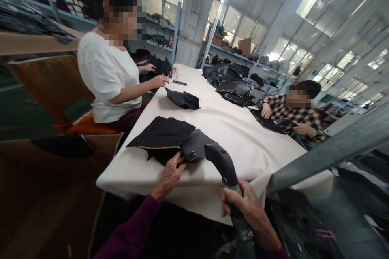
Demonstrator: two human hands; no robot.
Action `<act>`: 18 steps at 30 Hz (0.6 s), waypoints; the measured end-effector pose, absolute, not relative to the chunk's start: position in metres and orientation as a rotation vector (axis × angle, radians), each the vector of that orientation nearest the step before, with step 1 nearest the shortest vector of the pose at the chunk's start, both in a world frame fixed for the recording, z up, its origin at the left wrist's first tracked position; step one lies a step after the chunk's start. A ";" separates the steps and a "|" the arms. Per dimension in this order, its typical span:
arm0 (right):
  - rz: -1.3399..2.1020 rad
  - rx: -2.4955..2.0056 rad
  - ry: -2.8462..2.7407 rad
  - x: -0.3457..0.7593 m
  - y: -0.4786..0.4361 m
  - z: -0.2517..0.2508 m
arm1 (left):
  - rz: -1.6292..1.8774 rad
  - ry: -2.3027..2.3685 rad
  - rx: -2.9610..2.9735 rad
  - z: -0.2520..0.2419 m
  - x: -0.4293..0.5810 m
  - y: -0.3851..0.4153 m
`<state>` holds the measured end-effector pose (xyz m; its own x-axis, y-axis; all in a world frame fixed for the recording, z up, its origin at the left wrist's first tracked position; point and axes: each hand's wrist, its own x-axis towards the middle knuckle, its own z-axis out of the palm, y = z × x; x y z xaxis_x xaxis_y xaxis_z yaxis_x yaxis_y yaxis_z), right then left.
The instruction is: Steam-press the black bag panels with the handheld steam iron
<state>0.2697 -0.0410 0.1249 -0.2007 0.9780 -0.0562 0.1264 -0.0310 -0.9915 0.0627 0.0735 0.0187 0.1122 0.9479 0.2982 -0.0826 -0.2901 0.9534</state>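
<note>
Two bare hands: left hand (169, 177), fingers spread, lies on a black zippered fabric panel (161, 135); right hand (247, 214), fingers (234, 195) closed around a curved black plastic wand (223, 162).

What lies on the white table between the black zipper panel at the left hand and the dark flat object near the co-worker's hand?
A folded black piece lies there on the white table, in the head view.
</note>
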 end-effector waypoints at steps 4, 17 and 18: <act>1.464 -1.252 -1.445 0.258 -0.043 0.114 | 1.364 0.879 1.443 0.018 0.060 0.074; 1.282 -1.210 -1.459 0.262 -0.032 0.137 | 1.207 1.063 1.731 0.024 0.065 0.052; 1.285 -1.234 -1.464 0.262 -0.036 0.137 | 1.200 1.078 1.735 0.024 0.064 0.050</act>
<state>0.2624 -0.0362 0.1373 -0.1924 0.9809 -0.0274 0.1546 0.0027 -0.9880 0.0641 0.0498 0.0244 0.2040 0.9255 0.3190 0.2182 -0.3607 0.9068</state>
